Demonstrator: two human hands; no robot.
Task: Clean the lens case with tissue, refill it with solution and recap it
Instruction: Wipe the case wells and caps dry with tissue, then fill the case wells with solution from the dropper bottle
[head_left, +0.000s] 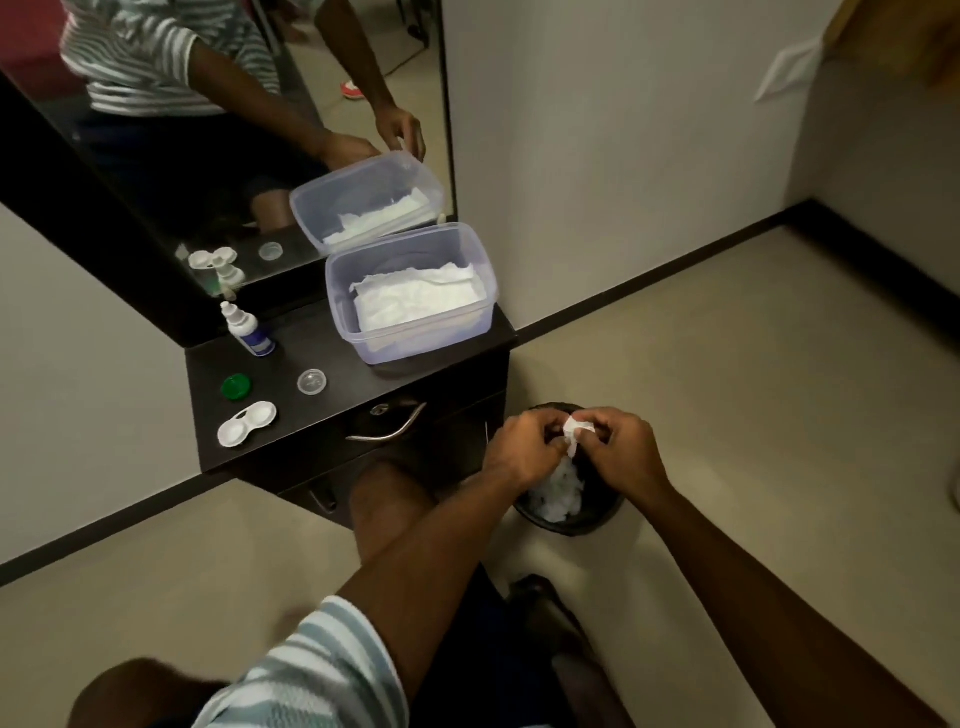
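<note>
Left hand (524, 449) and right hand (621, 447) both pinching tissue (574, 428) — seemingly — over bin (566, 525)

A dark dresser top (358, 374) beneath a wall mirror carries a clear plastic tub (415, 332) of white tissues at its right end and a small solution bottle (244, 330) upright near the back left. In front of the bottle lie a green cap (235, 387), a clear cap (311, 382) further right and an open white lens case (247, 423) near the front edge. On the beige floor (753, 374), just right of the dresser, stands a black bin (597, 522) holding crumpled white tissue.
</note>
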